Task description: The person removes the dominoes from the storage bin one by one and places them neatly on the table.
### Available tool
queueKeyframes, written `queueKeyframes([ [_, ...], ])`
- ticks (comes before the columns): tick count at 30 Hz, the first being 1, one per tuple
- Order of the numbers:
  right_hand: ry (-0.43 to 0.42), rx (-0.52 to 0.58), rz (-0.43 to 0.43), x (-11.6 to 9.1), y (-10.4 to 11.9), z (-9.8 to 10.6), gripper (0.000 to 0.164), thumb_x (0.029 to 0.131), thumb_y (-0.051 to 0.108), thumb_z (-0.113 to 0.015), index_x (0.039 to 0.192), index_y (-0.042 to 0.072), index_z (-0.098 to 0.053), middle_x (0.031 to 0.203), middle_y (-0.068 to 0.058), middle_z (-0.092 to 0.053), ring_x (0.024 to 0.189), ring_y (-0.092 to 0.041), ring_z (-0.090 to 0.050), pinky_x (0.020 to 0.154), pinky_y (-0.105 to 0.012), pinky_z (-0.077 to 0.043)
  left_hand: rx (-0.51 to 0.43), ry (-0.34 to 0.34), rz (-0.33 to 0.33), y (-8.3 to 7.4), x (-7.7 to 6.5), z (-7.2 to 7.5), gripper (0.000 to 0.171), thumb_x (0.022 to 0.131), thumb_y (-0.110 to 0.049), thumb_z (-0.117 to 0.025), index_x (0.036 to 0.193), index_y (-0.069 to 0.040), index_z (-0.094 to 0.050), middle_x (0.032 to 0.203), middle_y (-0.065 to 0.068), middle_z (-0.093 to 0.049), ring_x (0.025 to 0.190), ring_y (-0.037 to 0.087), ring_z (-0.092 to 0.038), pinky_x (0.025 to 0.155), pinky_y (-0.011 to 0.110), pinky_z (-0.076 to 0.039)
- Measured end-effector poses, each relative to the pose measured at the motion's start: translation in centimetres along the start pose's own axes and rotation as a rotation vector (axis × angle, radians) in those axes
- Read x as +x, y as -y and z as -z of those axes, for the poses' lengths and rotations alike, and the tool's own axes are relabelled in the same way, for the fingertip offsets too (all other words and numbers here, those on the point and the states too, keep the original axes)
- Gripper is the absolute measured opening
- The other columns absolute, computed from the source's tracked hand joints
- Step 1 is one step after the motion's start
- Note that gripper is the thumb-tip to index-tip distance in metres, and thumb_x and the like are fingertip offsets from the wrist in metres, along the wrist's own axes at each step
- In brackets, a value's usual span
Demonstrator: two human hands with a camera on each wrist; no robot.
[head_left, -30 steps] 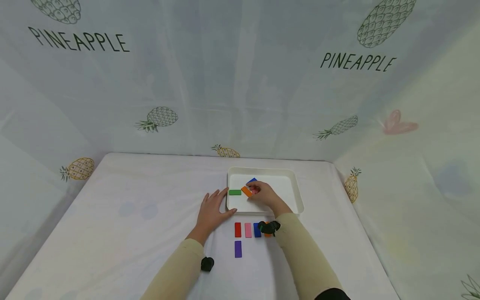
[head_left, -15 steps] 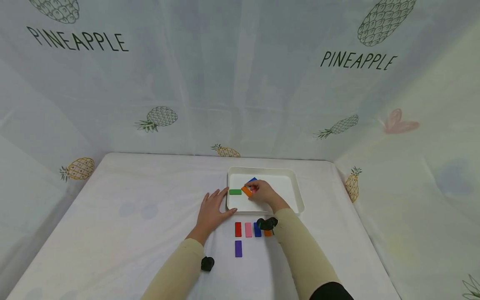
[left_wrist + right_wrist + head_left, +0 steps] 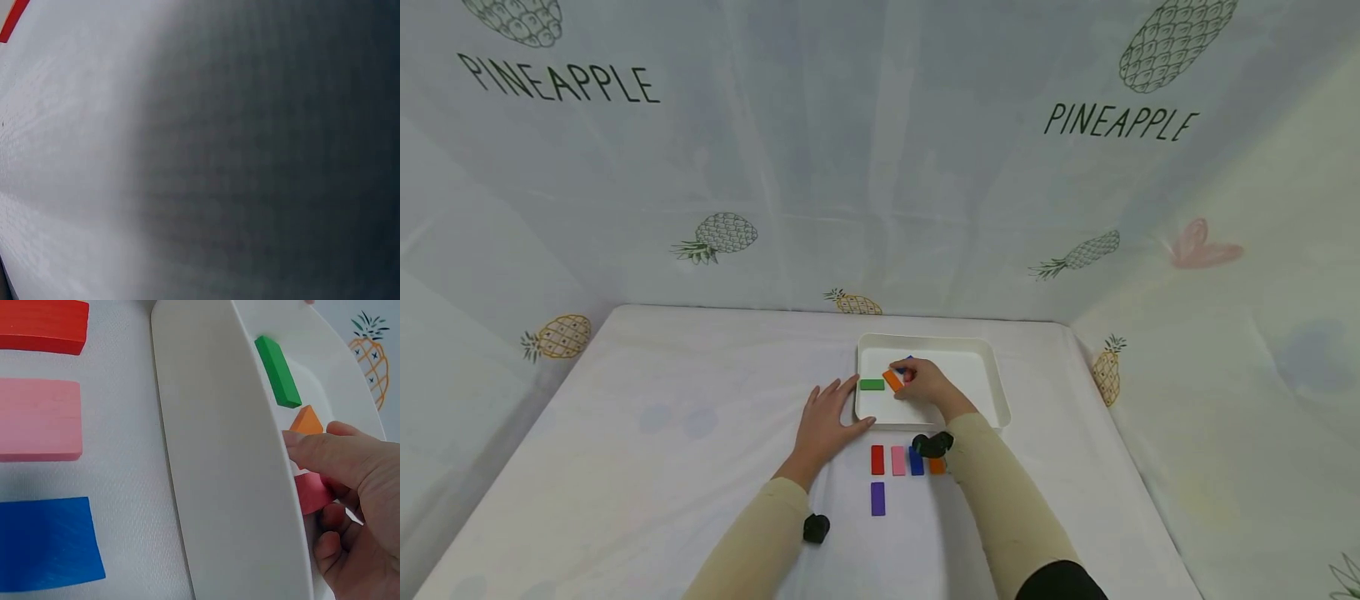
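My right hand (image 3: 928, 387) reaches into the white tray (image 3: 973, 417). Its thumb and index finger pinch a tilted orange block (image 3: 892, 381). A reddish-pink block (image 3: 312, 491) shows under that hand, by the curled fingers. Left of the orange piece, a green block (image 3: 872, 385) lies on the tray floor near the left wall. A blue block (image 3: 910, 359) peeks out behind the right fingers, mostly covered. My left hand (image 3: 825, 425) is spread at the tray's left side, fingertips at the rim and thumb by the front corner. A dark blur fills most of the left wrist view.
In front of the tray, a red block (image 3: 877, 460), a pink block (image 3: 898, 461), a blue block (image 3: 916, 462) and another orange block (image 3: 936, 467) form a row. The right wrist strap partly covers its right end. A purple block (image 3: 877, 499) lies below the red one.
The right hand and forearm have shifted slightly left, with the orange block staying in nearly the same place and tilt. The left hand stays at the tray's side.
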State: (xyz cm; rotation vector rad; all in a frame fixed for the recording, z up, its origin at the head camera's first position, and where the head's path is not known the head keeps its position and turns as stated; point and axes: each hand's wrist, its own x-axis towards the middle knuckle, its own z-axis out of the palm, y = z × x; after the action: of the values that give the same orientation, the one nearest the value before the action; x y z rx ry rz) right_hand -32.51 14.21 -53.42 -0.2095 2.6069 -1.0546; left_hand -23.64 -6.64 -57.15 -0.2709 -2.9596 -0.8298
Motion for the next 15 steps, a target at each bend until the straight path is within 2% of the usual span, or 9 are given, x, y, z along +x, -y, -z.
queueKeyframes([
  [6,-0.006,-0.042,-0.025,0.04,0.06,-0.08,0.052,0.078,0.011,-0.083,0.126,0.016,-0.067,0.085,-0.005,-0.05,0.081,-0.019,-0.046,0.068,-0.03,-0.038,0.01,0.0,-0.006,-0.16,0.07,-0.13,0.084,0.083,-0.062,-0.063,0.151,-0.021,-0.037,0.148,0.004,-0.046,0.141,0.028,-0.032,0.117,0.053,-0.012],
  [15,-0.004,-0.039,-0.024,-0.4,0.03,-0.13,0.05,0.077,0.013,-0.084,0.125,0.017,-0.067,0.095,-0.005,-0.053,0.09,-0.022,-0.046,0.078,-0.034,-0.04,0.004,0.005,0.001,-0.23,0.03,0.16,0.084,0.083,-0.061,-0.063,0.151,-0.02,-0.036,0.149,0.005,-0.045,0.141,0.029,-0.032,0.117,0.053,-0.011],
])
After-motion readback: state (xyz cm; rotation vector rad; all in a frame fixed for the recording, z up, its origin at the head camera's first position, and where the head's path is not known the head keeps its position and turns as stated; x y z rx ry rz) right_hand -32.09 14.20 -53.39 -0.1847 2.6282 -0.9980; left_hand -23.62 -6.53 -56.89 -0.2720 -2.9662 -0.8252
